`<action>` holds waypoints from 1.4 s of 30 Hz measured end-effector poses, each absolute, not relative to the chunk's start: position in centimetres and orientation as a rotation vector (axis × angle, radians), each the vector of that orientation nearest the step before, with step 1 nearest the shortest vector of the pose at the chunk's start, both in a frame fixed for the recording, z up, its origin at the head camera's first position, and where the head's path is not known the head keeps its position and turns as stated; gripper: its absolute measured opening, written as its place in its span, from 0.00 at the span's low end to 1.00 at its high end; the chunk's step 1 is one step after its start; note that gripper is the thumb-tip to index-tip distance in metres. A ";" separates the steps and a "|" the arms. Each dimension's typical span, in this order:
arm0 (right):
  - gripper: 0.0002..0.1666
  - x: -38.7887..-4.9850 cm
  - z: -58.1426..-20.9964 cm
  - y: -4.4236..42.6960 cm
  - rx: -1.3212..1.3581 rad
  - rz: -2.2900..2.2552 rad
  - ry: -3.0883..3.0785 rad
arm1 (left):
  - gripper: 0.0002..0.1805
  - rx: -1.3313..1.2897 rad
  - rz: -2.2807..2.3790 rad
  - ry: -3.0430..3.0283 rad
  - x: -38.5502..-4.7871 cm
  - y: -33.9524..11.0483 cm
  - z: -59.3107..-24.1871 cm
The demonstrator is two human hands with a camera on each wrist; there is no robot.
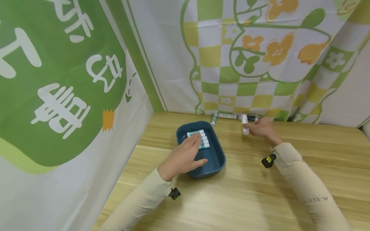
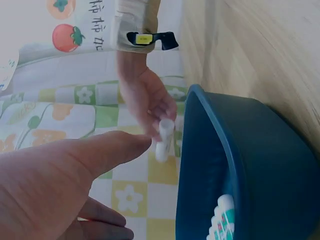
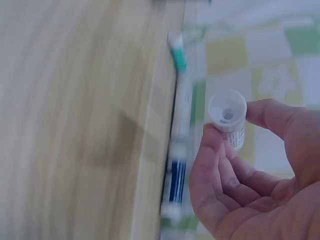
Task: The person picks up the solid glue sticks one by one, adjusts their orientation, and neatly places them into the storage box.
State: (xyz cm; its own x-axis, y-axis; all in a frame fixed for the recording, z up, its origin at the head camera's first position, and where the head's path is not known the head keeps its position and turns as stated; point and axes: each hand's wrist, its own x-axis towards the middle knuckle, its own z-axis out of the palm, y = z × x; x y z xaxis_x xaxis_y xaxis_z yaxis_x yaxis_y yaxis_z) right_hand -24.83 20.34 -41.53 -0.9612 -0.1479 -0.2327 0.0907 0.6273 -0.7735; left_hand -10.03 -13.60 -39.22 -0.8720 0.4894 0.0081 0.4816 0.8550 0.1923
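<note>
My right hand (image 1: 261,127) pinches a white glue stick (image 1: 245,124) between thumb and fingers, above the back of the table. In the right wrist view, the hollow round end of this glue stick (image 3: 227,111) faces the camera. My left hand (image 1: 185,157) is over a dark blue bin (image 1: 218,152), fingers extended and thumb spread. Below its fingertips lies a row of several white glue sticks (image 1: 204,145) with green labels, partly hidden by the hand. Whether the fingertips touch them, I cannot tell. In the left wrist view, the row of glue sticks (image 2: 226,212) shows inside the bin.
Along the table's back edge lie a green-and-white glue stick (image 1: 214,119), a white stick (image 1: 227,115) and a dark-labelled stick (image 1: 252,118). A printed cloth (image 1: 225,70) hangs behind the wooden table (image 1: 245,195). Another cloth wall (image 1: 115,134) stands at the left.
</note>
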 end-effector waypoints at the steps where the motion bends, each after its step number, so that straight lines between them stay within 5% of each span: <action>1: 0.29 -24.5 -41.4 19.7 -0.064 -1.278 2.537 | 0.51 0.784 0.301 2.986 -10.2 -13.3 -39.2; 12: 0.33 -20.2 -41.5 12.9 -0.217 -1.492 2.186 | 0.45 0.642 0.337 3.064 -11.7 -10.1 -39.5; 21: 0.31 -17.9 -41.3 9.7 -0.212 -1.584 2.077 | 0.24 0.448 0.389 3.369 -11.9 -8.5 -40.6; 33: 0.27 -17.7 -41.9 8.6 -0.233 -1.674 2.062 | 0.19 0.370 0.442 3.429 -11.9 -8.8 -41.4; 39: 0.28 -18.9 -42.5 9.3 -0.272 -1.853 2.048 | 0.09 0.493 0.635 3.353 -12.5 -11.7 -41.3; 42: 0.29 -19.6 -42.9 10.4 -0.300 -1.835 2.152 | 0.11 0.617 0.732 3.264 -12.9 -13.7 -41.2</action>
State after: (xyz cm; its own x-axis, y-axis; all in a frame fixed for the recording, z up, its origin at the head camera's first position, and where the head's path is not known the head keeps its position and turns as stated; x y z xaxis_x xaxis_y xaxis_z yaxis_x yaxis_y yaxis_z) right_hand -19.61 10.38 -42.87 -0.9342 -0.3454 -0.0893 0.0336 0.1642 -0.9859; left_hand -12.86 -13.68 -41.23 -0.9018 0.2869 0.3231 0.3974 0.8442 0.3598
